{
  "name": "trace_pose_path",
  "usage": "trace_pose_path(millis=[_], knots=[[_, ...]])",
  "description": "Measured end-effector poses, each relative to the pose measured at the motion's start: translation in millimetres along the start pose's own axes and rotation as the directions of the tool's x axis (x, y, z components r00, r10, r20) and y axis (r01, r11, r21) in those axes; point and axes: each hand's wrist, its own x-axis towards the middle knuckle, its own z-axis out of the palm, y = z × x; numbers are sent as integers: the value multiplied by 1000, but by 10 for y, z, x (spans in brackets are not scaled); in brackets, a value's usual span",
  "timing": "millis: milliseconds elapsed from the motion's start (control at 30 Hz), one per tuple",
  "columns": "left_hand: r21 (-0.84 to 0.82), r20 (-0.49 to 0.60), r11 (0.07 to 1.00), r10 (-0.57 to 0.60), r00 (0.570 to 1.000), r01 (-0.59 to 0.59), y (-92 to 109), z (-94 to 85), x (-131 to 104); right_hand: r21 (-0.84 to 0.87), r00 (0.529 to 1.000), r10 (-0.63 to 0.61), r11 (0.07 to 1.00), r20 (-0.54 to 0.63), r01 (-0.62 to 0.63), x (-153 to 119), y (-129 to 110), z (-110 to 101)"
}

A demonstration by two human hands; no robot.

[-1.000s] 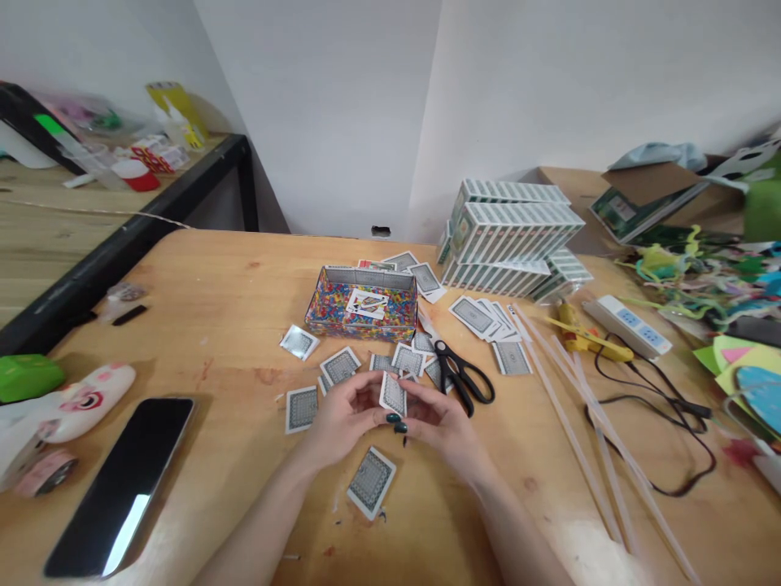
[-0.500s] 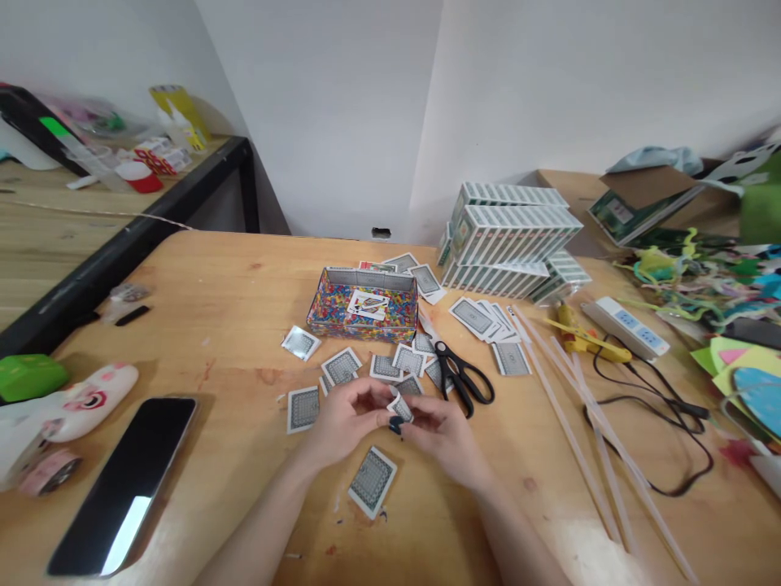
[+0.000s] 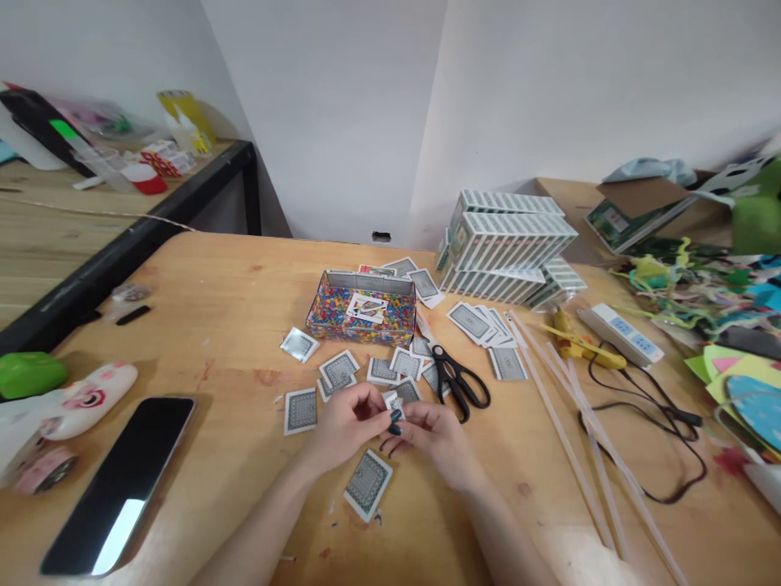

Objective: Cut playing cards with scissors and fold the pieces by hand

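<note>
On the near side of the table (image 3: 232,521) I record a loose card (image 3: 368,485), back up, just nearer than the hands. A phone (image 3: 119,484) lies to the left, its screen dark apart from a bright reflection. My left hand (image 3: 347,419) is nearly closed, thumb and fingertips pinching a small held card (image 3: 393,401). My right hand (image 3: 434,439) is likewise curled, its fingertips on the same card from the right. The card sits between both hands, above the table; fingers cover much of it, and I cannot tell how it is folded. Beyond the hands lie scattered cards (image 3: 338,369), with black-handled scissors (image 3: 459,382) to the right. Farther, a multicoloured box (image 3: 359,332) stands open, holding a face-up card (image 3: 366,308). Stacked cartons (image 3: 516,242) stand at far right.
</note>
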Motion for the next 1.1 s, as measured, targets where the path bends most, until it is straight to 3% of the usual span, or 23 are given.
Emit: trace_pose_path(millis=[167, 333, 500, 567, 700, 833, 933, 1100], knots=[[-131, 27, 991, -17, 999, 20, 61, 0, -9, 189, 996, 82, 978, 26, -86, -13, 14, 13], [-331, 194, 942, 3, 981, 63, 63, -28, -39, 438, 977, 168, 874, 132, -209, -25, 22, -20], [-299, 86, 954, 29, 996, -2, 50, -16, -29, 565, 924, 191, 744, 332, -357, -13, 3, -71], [-253, 27, 967, 30, 999, -22, 51, -12, -18, 564, 943, 168, 766, 286, -308, -6, 15, -63], [-151, -91, 985, 65, 994, -78, 45, -4, -2, 448, 999, 24, 894, 32, -36, 6, 45, 4], [-130, -176, 988, 63, 982, -86, 34, 21, -6, 246, 980, -171, 950, -102, 192, 22, 59, 61], [-79, -169, 994, 62, 984, -76, 29, 42, -20, 95, 956, -232, 963, -181, 252, 33, 72, 71], [-27, -119, 994, 100, 988, -104, 22, 59, -33, 14, 938, -254, 964, -236, 265, 33, 68, 49]])
